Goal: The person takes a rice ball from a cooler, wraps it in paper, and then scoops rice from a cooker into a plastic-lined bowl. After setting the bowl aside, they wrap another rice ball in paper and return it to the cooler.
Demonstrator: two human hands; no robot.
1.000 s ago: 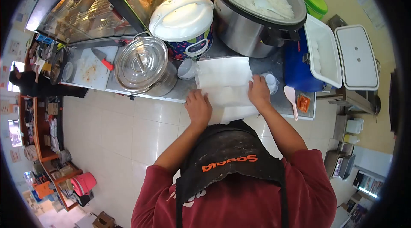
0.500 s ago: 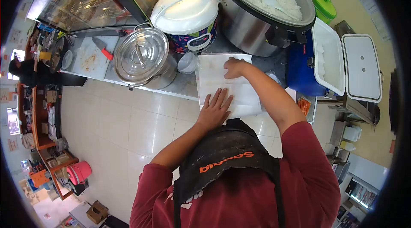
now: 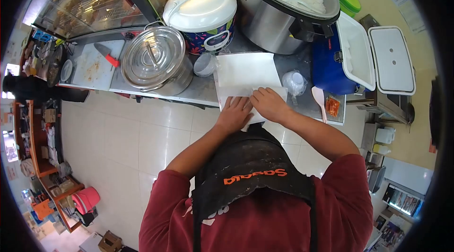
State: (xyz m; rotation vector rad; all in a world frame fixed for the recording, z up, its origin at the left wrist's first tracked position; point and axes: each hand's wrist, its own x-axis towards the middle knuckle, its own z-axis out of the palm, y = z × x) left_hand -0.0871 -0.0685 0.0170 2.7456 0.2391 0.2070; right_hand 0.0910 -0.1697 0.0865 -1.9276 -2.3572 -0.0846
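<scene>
White wrapping paper (image 3: 248, 68) lies on the metal counter in front of me, its near part overlapping in a thinner layer. My left hand (image 3: 235, 115) rests flat on the near part, fingers stretched and slightly apart. Beside it, my right hand (image 3: 270, 104) has bent fingers closed at the paper, their tips close to the left fingertips; its thumb is hidden. Left of the paper stands a clear plastic cup or bowl (image 3: 205, 65). On the right are a bagged white container (image 3: 294, 82), a pale pink rice spoon (image 3: 319, 103) and a packet of reddish food (image 3: 333, 107).
Along the back stand a lidded steel pot (image 3: 153, 58), a white-lidded food warmer (image 3: 201, 8) and a large rice cooker (image 3: 265, 15). A red-handled knife (image 3: 106, 54) lies on a cutting board (image 3: 92, 74). An open blue cooler (image 3: 326, 63) is at right.
My right hand has come down toward me from the upper part of the paper to beside my left hand. The left hand stays nearly in place. The bagged container and spoon are now uncovered.
</scene>
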